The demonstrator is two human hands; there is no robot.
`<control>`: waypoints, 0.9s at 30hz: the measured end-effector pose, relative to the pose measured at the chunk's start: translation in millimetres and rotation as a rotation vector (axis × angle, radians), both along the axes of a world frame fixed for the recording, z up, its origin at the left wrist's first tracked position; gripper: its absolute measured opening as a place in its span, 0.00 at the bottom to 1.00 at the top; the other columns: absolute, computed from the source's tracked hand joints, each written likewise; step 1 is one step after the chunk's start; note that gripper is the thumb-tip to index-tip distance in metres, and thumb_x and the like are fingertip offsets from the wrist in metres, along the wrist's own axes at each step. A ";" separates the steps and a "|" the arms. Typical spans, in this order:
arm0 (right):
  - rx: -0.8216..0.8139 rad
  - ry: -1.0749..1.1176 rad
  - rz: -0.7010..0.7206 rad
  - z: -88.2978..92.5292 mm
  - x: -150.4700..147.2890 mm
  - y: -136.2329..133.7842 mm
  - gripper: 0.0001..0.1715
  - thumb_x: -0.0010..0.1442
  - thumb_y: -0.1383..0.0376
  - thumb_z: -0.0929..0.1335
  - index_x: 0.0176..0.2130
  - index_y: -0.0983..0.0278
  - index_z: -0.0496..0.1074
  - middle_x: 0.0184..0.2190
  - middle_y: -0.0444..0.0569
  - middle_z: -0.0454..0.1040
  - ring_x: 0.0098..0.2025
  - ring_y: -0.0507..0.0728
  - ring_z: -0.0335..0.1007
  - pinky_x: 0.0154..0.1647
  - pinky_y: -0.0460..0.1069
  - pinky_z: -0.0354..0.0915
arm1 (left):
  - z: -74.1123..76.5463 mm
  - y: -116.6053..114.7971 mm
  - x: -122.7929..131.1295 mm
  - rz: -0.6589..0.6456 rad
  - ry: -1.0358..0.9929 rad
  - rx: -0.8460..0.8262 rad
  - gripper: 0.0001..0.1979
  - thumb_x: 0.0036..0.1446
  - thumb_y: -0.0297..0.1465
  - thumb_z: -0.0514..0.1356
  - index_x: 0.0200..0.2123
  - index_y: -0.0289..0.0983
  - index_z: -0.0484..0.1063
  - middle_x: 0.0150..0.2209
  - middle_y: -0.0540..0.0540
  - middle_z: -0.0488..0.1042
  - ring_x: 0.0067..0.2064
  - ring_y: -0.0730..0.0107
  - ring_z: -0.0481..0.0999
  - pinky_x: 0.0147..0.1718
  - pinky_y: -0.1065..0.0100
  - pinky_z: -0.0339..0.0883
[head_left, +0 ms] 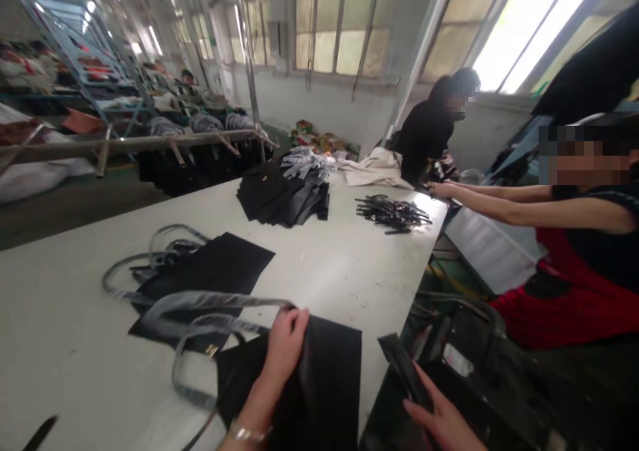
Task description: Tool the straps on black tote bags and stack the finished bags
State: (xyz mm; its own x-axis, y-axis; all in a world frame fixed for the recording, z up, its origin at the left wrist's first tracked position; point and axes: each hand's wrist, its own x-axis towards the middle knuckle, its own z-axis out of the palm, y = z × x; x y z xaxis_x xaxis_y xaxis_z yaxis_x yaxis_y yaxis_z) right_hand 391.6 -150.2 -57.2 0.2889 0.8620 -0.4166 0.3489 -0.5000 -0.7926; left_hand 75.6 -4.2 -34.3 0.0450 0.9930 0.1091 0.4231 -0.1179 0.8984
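Note:
My left hand (287,344) is closed on the top edge of a black bag panel (339,378), which stands partly raised at the table's near edge. Clear plastic film wraps the looped handles (204,301) to its left. My right hand (444,414) grips a flat black strip (407,371) beside the panel, past the table edge; the strip's lower end is hidden by the fingers. More black panels (214,271) with wrapped handles lie overlapping just beyond my left hand. A small gold-coloured fitting (212,351) shows near the held panel.
Farther along the white table (319,258) are a fanned stack of black panels (284,195) and a pile of thin black straps (392,213). A co-worker in a red apron (559,298) reaches in from the right. Another person in black (429,128) stands behind. Black bags (479,364) sit below the right edge.

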 end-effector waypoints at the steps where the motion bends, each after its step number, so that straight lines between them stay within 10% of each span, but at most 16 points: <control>1: -0.033 0.025 0.013 -2.9 1.8 0.5 0.60 0.49 0.46 0.69 0.69 0.64 0.44 0.22 0.42 0.74 0.18 0.56 0.66 0.19 0.48 0.60 | -17.6 1.7 16.7 -0.045 0.055 0.024 0.23 0.65 0.43 0.47 0.37 0.35 0.77 0.40 0.40 0.75 0.46 0.58 0.75 0.51 0.56 0.69; 6: -0.117 0.054 0.082 -9.8 -3.7 12.9 0.59 0.50 0.44 0.68 0.69 0.62 0.42 0.16 0.37 0.67 0.17 0.54 0.63 0.19 0.47 0.59 | -116.0 -24.3 48.4 -0.134 0.340 -0.012 0.16 0.62 0.28 0.53 0.52 0.31 0.71 0.59 0.33 0.67 0.61 0.54 0.67 0.62 0.52 0.63; 10: -0.185 0.124 0.188 -18.1 -24.9 32.2 0.57 0.52 0.45 0.68 0.69 0.64 0.43 0.14 0.37 0.65 0.16 0.54 0.61 0.17 0.47 0.58 | -154.4 -57.9 42.9 -0.213 0.547 0.177 0.18 0.62 0.25 0.55 0.55 0.33 0.68 0.63 0.35 0.63 0.66 0.50 0.59 0.63 0.46 0.61; 27: -0.311 0.086 0.461 -7.4 -65.2 80.0 0.54 0.50 0.50 0.67 0.69 0.63 0.48 0.22 0.41 0.71 0.16 0.52 0.61 0.17 0.47 0.58 | -150.5 -62.0 44.1 -0.211 0.561 0.281 0.18 0.64 0.28 0.53 0.57 0.34 0.66 0.59 0.39 0.69 0.62 0.56 0.65 0.65 0.46 0.58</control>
